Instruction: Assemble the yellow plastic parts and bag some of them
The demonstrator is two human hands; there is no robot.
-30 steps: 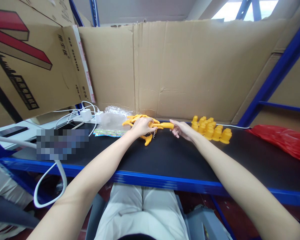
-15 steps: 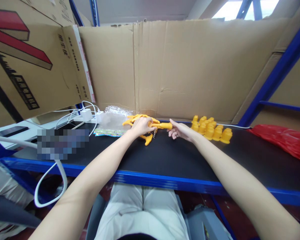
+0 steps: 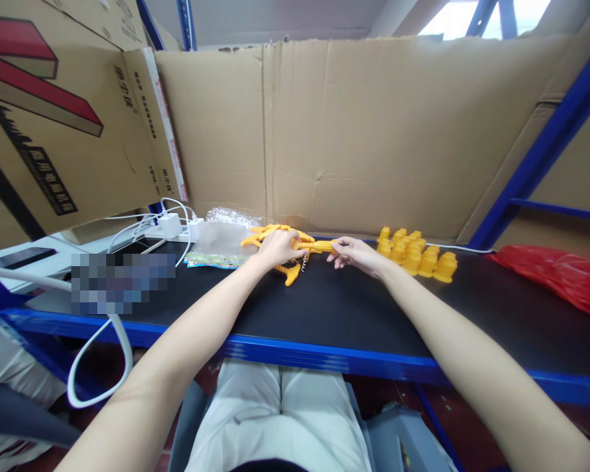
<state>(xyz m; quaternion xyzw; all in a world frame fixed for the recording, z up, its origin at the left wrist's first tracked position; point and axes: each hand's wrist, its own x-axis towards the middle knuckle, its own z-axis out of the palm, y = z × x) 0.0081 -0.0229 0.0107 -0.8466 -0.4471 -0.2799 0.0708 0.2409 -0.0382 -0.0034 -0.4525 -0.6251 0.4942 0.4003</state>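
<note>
The yellow piece (image 3: 323,246) lies between the left hand (image 3: 279,248) and right hand (image 3: 360,255), each hand's fingers pinching one end.

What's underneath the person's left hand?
Curved yellow-orange plastic pieces poke out around the left hand, with a thin, pale coil near its fingers. What lies directly beneath the palm can't be seen; the hand covers it.

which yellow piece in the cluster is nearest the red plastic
The rightmost yellow piece of the cluster, at its near end; the others stand further left, closer to the right hand.
</note>
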